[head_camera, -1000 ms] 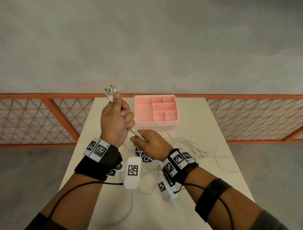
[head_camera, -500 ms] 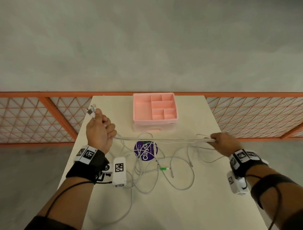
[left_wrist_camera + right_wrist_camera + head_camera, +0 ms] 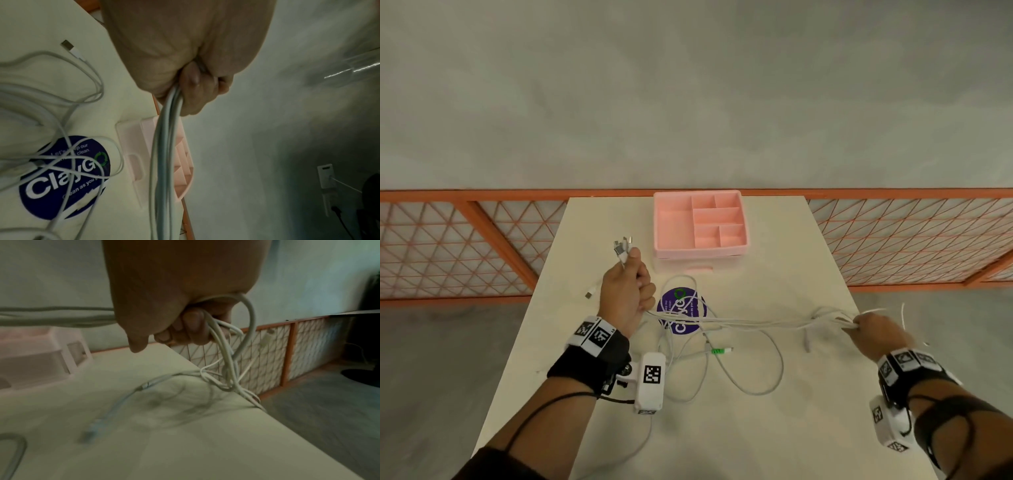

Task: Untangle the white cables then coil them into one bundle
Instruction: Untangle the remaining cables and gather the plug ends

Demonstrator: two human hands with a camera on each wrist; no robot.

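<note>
We hold the white cables [image 3: 739, 322] taut, running left to right above the table [image 3: 774, 428], left hand [image 3: 625, 296] fisted near the plugs, right hand [image 3: 876, 334] curled round the far end.

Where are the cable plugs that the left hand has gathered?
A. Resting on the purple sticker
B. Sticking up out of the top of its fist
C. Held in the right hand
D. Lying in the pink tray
B: in the head view the plugs poke up above the left hand, which grips the white cables.

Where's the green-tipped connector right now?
In the head view, the green-tipped connector lies on the table just below the purple sticker, between both hands, held by neither.
</note>
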